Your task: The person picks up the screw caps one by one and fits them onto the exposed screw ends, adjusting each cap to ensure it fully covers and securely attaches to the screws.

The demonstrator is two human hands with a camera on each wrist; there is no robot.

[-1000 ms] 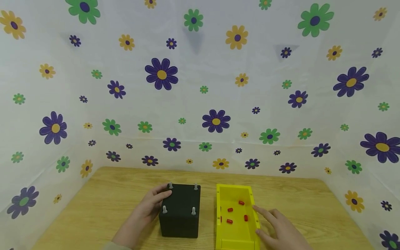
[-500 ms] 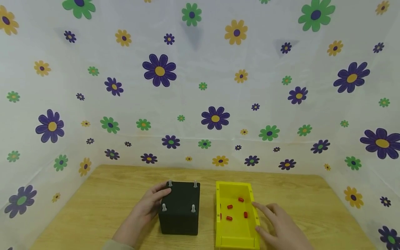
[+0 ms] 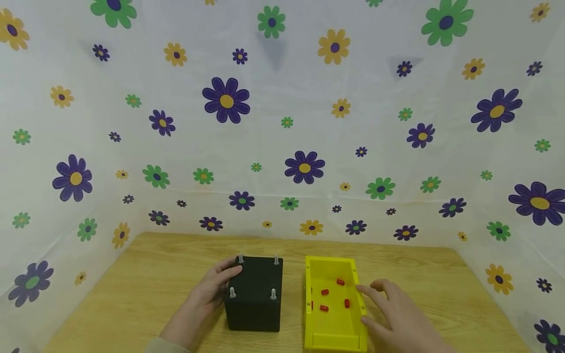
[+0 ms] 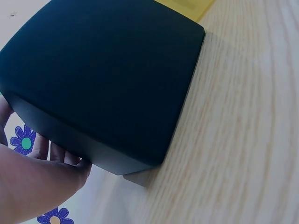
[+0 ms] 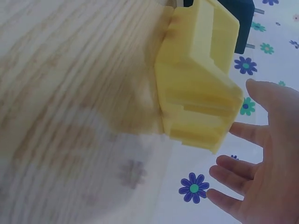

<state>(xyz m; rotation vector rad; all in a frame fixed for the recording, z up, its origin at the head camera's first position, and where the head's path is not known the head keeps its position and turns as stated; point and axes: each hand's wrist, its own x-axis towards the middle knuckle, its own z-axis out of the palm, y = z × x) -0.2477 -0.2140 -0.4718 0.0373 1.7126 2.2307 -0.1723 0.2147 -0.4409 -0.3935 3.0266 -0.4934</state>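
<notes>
A black box (image 3: 256, 287) stands on the table with a short silvery peg upright at each corner of its top. My left hand (image 3: 212, 289) holds it at the left side, thumb over the top edge by the far-left peg and fingers behind. In the left wrist view the box (image 4: 103, 79) hides part of that hand (image 4: 42, 182). To its right lies a yellow bin (image 3: 335, 341) with several small red cylinders (image 3: 324, 292) scattered on its floor. My right hand (image 3: 397, 311) is at the bin's right rim, its fingers spread and loosely bent, nothing gripped.
The wooden table (image 3: 154, 289) runs back to a white flowered cloth (image 3: 265, 142) that hangs behind it and along both sides. A narrow strip of table separates the black box from the yellow bin.
The view has tilted down slightly, then steadied. My right hand's fingers have shifted a little by the bin's rim. The left hand, box, bin and red cylinders have kept their places.
</notes>
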